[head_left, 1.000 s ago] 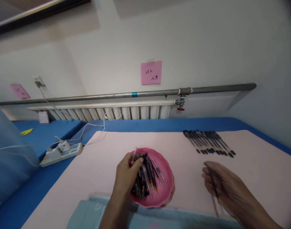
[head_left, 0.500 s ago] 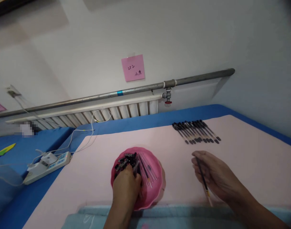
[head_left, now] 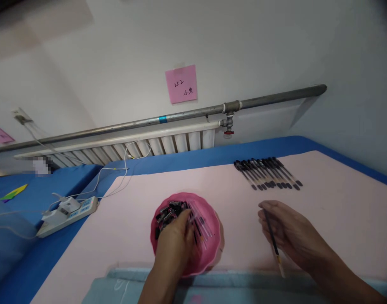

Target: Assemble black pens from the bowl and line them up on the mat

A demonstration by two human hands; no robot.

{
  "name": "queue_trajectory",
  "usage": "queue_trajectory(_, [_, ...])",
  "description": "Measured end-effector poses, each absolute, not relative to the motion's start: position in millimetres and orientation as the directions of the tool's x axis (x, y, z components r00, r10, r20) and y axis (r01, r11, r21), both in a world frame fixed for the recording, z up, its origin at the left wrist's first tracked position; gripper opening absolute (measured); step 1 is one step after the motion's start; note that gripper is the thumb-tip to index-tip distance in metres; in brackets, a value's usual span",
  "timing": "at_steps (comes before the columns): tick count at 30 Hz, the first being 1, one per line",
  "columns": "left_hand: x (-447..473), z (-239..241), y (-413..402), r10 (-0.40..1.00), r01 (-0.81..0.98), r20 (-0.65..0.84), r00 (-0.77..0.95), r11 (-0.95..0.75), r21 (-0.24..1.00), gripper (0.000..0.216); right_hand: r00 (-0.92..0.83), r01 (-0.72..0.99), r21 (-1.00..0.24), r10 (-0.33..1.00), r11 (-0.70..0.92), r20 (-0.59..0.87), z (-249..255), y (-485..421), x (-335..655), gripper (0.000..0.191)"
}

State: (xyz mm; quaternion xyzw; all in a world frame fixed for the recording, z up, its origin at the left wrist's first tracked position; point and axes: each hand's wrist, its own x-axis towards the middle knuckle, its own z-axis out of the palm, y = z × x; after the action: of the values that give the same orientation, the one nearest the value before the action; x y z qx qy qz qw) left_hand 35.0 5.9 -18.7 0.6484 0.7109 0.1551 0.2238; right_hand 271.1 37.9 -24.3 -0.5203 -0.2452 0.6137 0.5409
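My right hand (head_left: 291, 232) is closed on a pen refill (head_left: 271, 232), a thin dark tube with a yellowish lower part that slants down below the fingers. Inside a pink scalloped bowl (head_left: 214, 249), my left hand (head_left: 177, 234) pinches what looks like a clear pen barrel (head_left: 192, 216), blurred and partly covered by the fingers. Black pen caps (head_left: 163, 214) are heaped at the bowl's left side. More refills and clear tubes (head_left: 203, 226) lie along its right side, partly hidden by my hand.
A row of black pens (head_left: 266, 173) lies on the pink sheet (head_left: 124, 219) behind my right hand. On the left, a power strip (head_left: 69, 217) with plugs and white cables rests on the blue surface. Light blue cloth (head_left: 133, 287) runs along the front edge. A radiator (head_left: 168, 143) stands behind.
My left hand has shifted from the heap of caps toward the middle of the bowl, its fingers raised a little. My right hand still holds the refill. The view has shifted slightly.
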Motion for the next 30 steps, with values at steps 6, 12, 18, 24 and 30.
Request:
queue_trajectory(6, [49.1, -25.5, 1.9, 0.957, 0.943, -0.230, 0.175, -0.095, 0.320, 0.040, 0.132, -0.403, -0.864, 0.915, -0.302, -0.381, -23.4, 37.2, 269.1, 0.024])
queue_trajectory(12, [43.5, -20.0, 2.8, 0.966, 0.924, -0.216, 0.138, -0.047, 0.380, 0.033, 0.101, -0.422, -0.854, 0.921, -0.303, -0.377, -20.9, 36.3, 268.9, 0.025])
queue_trajectory(18, [47.0, -13.0, -0.8, 0.970, 0.727, -0.199, 0.142, 0.034, 0.685, 0.031, 0.155, -0.484, -0.840, 0.921, -0.245, -0.358, -26.1, 36.4, 270.9, 0.024])
queue_trajectory(24, [54.1, -3.4, -11.4, 0.919, 0.470, -0.205, 0.338, 0.024, 0.882, 0.039, 0.249, -0.595, -0.802, 0.934, -0.062, -0.257, -20.5, 33.6, 273.8, 0.028])
queue_trajectory(30, [58.6, -0.6, -15.1, 0.898, 0.365, -0.258, 0.355, 0.121, 0.923, 0.040, 0.213, -0.554, -0.832, 0.966, -0.007, -0.150, -15.3, 23.0, 271.2, 0.022])
